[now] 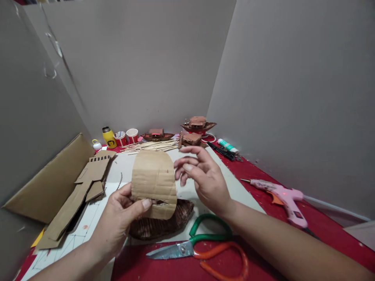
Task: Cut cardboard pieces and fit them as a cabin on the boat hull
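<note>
My left hand [124, 208] grips a rounded piece of tan cardboard [154, 171] by its lower left side, thumb on the front. The cardboard is creased across and has a dark torn slit near its lower edge. To the right, my right hand [203, 175] is raised with its fingers apart and loosely curled, close to the cardboard's edge and holding nothing. Behind and below the cardboard lies a dark brown ridged boat-shaped piece [164, 226], partly hidden. Scissors [187, 248] with one green and one orange handle lie in front of it.
A pink hot glue gun [281, 197] lies at right. Cut cardboard pieces [84, 187] rest on drawn paper at left. Behind are thin wooden sticks [152, 146], small model boats [197, 124], paper cups [132, 136] and a yellow bottle [109, 137]. Grey partitions [131, 66] enclose the table.
</note>
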`<control>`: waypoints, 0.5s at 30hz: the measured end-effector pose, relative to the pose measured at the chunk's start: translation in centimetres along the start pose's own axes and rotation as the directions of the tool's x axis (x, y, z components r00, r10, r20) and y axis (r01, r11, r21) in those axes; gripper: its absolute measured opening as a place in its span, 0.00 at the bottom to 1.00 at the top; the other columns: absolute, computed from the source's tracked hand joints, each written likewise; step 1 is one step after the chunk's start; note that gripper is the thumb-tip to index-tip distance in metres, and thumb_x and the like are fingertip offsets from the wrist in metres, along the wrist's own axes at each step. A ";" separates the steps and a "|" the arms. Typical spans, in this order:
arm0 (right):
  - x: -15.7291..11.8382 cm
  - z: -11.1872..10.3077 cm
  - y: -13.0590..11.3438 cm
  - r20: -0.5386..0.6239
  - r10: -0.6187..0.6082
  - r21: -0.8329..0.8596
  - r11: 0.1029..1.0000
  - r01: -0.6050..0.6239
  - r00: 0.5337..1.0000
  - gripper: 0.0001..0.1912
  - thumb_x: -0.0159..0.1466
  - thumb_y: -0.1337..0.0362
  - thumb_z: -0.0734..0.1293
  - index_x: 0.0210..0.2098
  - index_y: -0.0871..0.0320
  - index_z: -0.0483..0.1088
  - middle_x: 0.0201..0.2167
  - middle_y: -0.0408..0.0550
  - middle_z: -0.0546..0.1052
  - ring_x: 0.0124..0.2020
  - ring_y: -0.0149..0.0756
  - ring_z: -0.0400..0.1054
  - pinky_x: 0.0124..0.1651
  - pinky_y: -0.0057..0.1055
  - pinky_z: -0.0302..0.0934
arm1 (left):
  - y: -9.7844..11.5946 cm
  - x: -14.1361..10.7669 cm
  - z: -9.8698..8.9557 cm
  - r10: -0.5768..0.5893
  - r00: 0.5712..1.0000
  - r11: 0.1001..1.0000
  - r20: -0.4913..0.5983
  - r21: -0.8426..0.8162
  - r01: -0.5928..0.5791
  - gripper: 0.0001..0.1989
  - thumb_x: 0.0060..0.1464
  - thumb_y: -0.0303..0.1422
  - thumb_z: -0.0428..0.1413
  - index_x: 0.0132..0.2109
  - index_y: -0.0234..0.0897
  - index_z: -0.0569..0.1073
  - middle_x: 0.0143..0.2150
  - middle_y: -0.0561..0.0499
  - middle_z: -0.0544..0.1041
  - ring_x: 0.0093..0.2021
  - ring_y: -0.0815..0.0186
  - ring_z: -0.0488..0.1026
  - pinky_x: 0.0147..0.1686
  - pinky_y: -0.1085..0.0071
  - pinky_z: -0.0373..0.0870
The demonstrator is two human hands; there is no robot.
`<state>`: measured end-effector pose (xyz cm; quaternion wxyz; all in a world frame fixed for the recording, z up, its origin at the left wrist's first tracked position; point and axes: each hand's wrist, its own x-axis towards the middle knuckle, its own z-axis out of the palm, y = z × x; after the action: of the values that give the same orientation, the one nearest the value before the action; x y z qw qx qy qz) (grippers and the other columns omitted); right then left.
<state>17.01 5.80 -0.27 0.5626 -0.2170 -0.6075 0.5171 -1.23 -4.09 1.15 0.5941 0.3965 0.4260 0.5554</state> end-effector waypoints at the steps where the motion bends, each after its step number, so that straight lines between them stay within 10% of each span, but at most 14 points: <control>1: 0.4 -0.3 0.4 -0.017 -0.098 -0.119 0.988 0.096 0.995 0.20 0.62 0.63 0.66 0.53 0.52 0.61 0.41 0.48 0.75 0.32 0.32 0.71 0.29 0.26 0.65 | 0.1 0.0 0.0 -0.005 1.000 1.000 0.004 -0.003 0.005 0.18 0.50 0.30 0.65 0.49 0.39 0.77 0.44 0.46 0.82 0.44 0.58 0.79 0.47 0.64 0.74; 5: 1.5 -1.3 2.1 0.169 -0.351 -0.499 0.775 0.387 0.921 0.34 0.59 0.67 0.69 0.62 0.49 0.57 0.60 0.56 0.65 0.45 0.37 0.69 0.36 0.30 0.68 | -0.1 -0.2 0.2 -0.057 0.997 0.998 0.057 -0.003 0.058 0.16 0.50 0.30 0.66 0.48 0.37 0.77 0.43 0.45 0.83 0.42 0.58 0.79 0.46 0.63 0.75; 9: 1.7 -1.7 2.6 0.349 -0.489 -0.533 0.598 0.599 0.799 0.16 0.64 0.68 0.65 0.52 0.53 0.70 0.47 0.54 0.77 0.46 0.41 0.72 0.45 0.38 0.69 | -0.5 -0.3 0.4 -0.106 0.986 0.994 0.133 0.049 0.100 0.16 0.49 0.32 0.66 0.47 0.37 0.78 0.42 0.45 0.83 0.41 0.58 0.80 0.44 0.62 0.76; 15: 1.3 -1.7 2.0 0.438 -0.469 -0.447 0.627 0.638 0.767 0.12 0.64 0.70 0.64 0.46 0.57 0.74 0.37 0.54 0.82 0.37 0.38 0.77 0.40 0.34 0.70 | -0.8 -0.5 0.6 -0.063 0.986 0.990 0.153 0.133 0.043 0.11 0.52 0.32 0.64 0.44 0.38 0.80 0.40 0.47 0.83 0.40 0.60 0.79 0.45 0.64 0.76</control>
<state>17.53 8.23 -1.70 0.5112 -0.1003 -0.8430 0.1342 -0.36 -4.60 0.60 0.6135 0.4649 0.4235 0.4777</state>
